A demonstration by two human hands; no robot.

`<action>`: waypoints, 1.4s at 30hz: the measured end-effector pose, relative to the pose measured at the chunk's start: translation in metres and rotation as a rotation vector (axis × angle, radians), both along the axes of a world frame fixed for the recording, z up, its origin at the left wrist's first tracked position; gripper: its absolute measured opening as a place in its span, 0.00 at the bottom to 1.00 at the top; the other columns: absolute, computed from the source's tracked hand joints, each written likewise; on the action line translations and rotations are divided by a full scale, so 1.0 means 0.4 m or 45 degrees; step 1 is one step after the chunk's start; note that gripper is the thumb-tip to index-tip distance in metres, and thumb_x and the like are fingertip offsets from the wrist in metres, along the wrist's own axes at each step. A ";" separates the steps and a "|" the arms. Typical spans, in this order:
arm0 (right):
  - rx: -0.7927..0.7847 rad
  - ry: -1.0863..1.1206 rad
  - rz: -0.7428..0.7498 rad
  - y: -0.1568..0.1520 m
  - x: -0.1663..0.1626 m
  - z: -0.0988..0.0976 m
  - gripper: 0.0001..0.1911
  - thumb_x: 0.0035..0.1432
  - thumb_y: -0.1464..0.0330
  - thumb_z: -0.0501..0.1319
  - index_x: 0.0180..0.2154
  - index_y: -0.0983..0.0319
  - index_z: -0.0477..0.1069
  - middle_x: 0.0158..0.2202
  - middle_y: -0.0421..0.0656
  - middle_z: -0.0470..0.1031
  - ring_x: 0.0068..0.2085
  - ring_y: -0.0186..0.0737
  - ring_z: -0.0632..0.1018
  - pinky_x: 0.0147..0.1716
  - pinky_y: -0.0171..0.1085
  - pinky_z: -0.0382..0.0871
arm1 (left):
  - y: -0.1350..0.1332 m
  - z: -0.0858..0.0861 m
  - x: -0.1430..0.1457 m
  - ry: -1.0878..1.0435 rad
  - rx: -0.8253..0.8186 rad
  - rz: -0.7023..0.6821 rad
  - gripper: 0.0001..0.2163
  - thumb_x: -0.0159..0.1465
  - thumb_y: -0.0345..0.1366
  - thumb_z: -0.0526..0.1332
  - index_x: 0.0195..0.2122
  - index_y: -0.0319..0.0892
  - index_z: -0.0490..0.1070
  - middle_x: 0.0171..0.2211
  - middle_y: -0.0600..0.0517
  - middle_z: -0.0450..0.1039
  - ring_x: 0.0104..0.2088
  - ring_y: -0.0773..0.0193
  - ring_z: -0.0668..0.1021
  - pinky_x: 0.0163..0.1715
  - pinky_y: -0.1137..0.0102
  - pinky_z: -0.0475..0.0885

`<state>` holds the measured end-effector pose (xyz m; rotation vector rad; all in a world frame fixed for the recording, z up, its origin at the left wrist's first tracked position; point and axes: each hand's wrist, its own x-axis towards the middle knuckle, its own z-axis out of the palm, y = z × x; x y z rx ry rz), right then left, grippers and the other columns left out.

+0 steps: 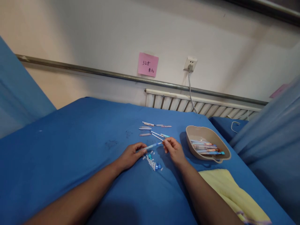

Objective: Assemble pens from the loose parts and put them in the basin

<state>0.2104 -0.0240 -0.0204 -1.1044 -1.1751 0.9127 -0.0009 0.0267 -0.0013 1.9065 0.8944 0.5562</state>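
Observation:
My left hand (132,153) and my right hand (172,148) hold a thin light-blue pen (151,146) between them, one at each end, just above the blue table cover (70,150). Both hands pinch it with closed fingers. Below the pen lies a small heap of white and blue pen parts (152,162). Beyond the hands several loose pen barrels and refills (152,128) lie scattered on the cover.
A beige bowl (199,129) holding several pens stands to the right of my right hand. A yellow cloth (229,190) lies at the near right. A radiator (201,104), a wall socket with a cable (190,64) and a pink note (147,64) are behind the table.

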 end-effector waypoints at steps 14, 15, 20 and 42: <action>-0.008 -0.150 -0.028 -0.008 0.005 -0.003 0.12 0.55 0.59 0.58 0.31 0.61 0.70 0.21 0.35 0.65 0.20 0.30 0.65 0.21 0.30 0.58 | -0.006 0.004 -0.003 0.064 0.075 -0.053 0.13 0.61 0.44 0.52 0.37 0.42 0.71 0.32 0.55 0.72 0.35 0.63 0.72 0.36 0.73 0.65; -0.012 -0.186 -0.030 -0.008 0.005 -0.004 0.12 0.54 0.59 0.58 0.31 0.61 0.70 0.20 0.35 0.64 0.20 0.30 0.64 0.21 0.30 0.57 | -0.007 0.004 -0.003 0.070 0.087 -0.062 0.14 0.62 0.44 0.52 0.37 0.43 0.71 0.33 0.55 0.73 0.35 0.63 0.73 0.36 0.74 0.65; -0.033 -0.246 -0.045 -0.009 -0.002 -0.002 0.13 0.53 0.58 0.59 0.28 0.61 0.70 0.17 0.34 0.60 0.19 0.30 0.61 0.19 0.30 0.54 | -0.015 0.011 -0.001 0.142 0.167 -0.091 0.15 0.63 0.45 0.50 0.37 0.43 0.71 0.32 0.54 0.73 0.35 0.63 0.72 0.35 0.74 0.65; -0.052 0.198 -0.050 0.022 -0.019 -0.012 0.28 0.56 0.46 0.47 0.40 0.63 0.66 0.21 0.36 0.68 0.16 0.28 0.65 0.17 0.30 0.58 | -0.006 0.021 0.046 -0.057 0.008 0.043 0.15 0.62 0.45 0.52 0.42 0.41 0.68 0.35 0.51 0.75 0.35 0.62 0.75 0.37 0.70 0.69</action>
